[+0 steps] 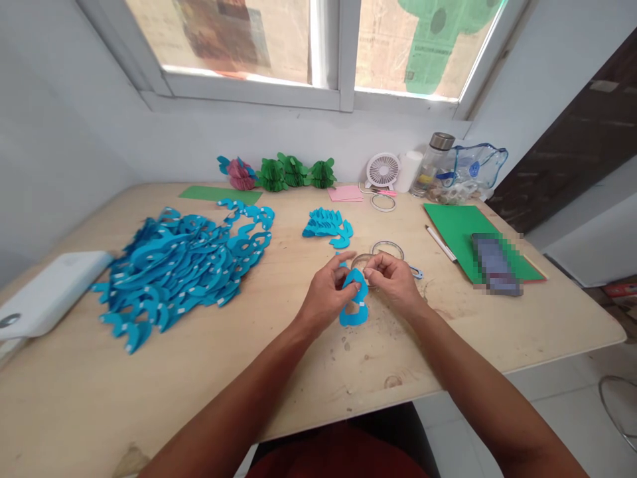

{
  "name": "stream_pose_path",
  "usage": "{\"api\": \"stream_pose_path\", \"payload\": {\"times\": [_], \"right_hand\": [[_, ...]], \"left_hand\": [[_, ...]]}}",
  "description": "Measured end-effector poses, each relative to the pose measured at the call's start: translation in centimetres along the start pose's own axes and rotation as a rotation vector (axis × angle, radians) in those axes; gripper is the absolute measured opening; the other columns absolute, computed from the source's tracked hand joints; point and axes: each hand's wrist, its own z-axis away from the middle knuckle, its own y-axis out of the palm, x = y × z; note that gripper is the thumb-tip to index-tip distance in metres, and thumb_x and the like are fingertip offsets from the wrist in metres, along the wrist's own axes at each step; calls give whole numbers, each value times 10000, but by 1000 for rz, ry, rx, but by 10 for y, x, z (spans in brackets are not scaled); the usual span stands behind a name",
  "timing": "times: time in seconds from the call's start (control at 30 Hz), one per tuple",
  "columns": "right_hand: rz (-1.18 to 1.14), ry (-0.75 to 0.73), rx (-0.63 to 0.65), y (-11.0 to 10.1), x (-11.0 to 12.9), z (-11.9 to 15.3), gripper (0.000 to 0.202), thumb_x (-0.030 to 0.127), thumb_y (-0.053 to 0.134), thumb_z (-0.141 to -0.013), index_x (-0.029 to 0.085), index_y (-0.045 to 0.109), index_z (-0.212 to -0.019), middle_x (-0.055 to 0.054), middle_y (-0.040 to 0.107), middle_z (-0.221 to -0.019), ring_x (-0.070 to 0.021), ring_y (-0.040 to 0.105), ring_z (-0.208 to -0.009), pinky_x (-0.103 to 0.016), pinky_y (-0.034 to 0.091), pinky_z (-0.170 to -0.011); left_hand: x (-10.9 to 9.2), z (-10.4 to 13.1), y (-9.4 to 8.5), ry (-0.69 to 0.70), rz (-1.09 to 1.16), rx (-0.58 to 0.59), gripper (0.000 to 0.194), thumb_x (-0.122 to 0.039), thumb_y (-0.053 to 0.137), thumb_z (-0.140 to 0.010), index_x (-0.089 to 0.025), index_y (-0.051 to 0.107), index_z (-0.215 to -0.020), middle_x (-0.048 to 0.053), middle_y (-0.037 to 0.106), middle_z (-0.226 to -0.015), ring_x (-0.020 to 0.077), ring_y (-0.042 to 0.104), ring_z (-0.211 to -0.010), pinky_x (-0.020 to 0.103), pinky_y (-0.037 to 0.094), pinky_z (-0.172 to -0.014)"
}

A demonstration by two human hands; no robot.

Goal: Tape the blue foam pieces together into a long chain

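A blue paper cutout (pixel 354 316) with curved, looped shapes is gripped in my left hand (pixel 326 289), between thumb and fingers, above the table. White patches show on it. Close to the cutout's upper right edge, my right hand (pixel 395 282) is closed in a pinch; whatever its fingertips hold is too small to make out. Behind the hands lie rolls of narrow tape (pixel 388 247), one partly hidden by my fingers. A blue-grey handle (pixel 417 272) sticks out beside my right hand. Beyond is a small stack of blue cutouts (pixel 326 224).
A large heap of blue cutouts (pixel 184 265) covers the left, near a white device (pixel 54 289). Green folded-paper pieces (pixel 293 172), a fan (pixel 383 171) and a bottle (pixel 434 162) stand along the wall. At right, a blurred phone (pixel 496 262) lies on green sheets (pixel 458 229).
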Motion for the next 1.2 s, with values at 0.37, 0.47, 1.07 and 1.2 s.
{"api": "stream_pose_path", "payload": {"times": [0.37,0.47,1.07,1.2], "right_hand": [[69,-109,35,1,-9,-1,138,301,635,-715,184,574,-674,-30,601,-793,-141,549,-718,-262,433,-628],[117,-77,24,1,-13,-1,155,319,634,-714,184,577,-663,-19,598,-716,-136,543,-653,-269,438,-610],[180,-70,-74,1,-14,-2,90,237,610,-690,179,562,-643,-4,595,-631,-121,521,-569,-253,427,-556],[211,-94,-82,1,-14,-1,82,234,612,-696,181,568,-651,-13,613,-675,-132,544,-610,-266,441,-587]], "left_hand": [[3,-3,0,-21,79,-59,542,-228,689,-605,-168,508,-1112,-77,508,-548,80,457,-480,180,408,-432],[5,-1,3,-32,87,-75,497,-267,708,-602,-176,527,-1056,-54,553,-591,99,505,-506,200,440,-434],[5,-3,1,-167,164,-92,152,-257,703,-575,-149,650,-666,27,670,-652,133,597,-587,212,439,-505],[5,-3,2,-170,166,-96,134,-244,702,-582,-149,661,-666,24,667,-664,120,587,-600,197,422,-509]]}}
